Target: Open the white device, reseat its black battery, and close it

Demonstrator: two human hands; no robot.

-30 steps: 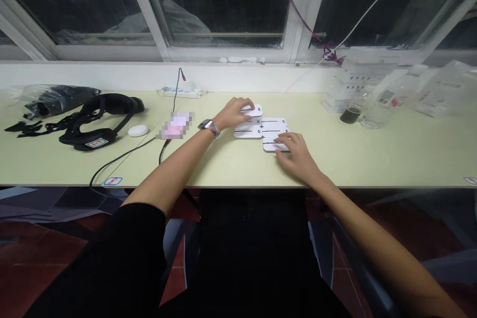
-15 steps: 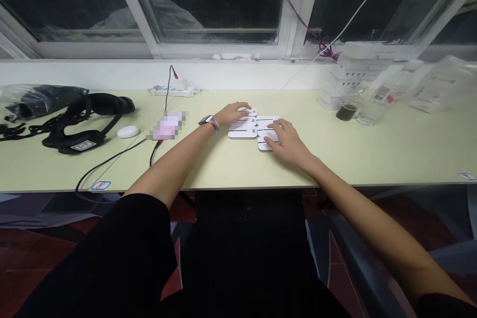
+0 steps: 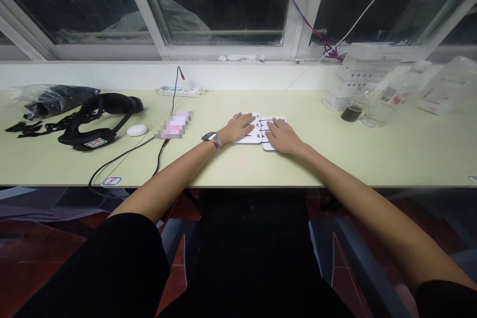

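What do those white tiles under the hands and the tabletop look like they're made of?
White tiles: likely rigid plastic or coated board, matte, going by rounded corners, even thickness and black printed lines. Table: pale yellow-green laminate, smooth with a soft sheen and a thin, straight front edge.

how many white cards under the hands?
At least 4 white cards: two columns, under left hand and right hand. Hands cover most; more may be hidden.
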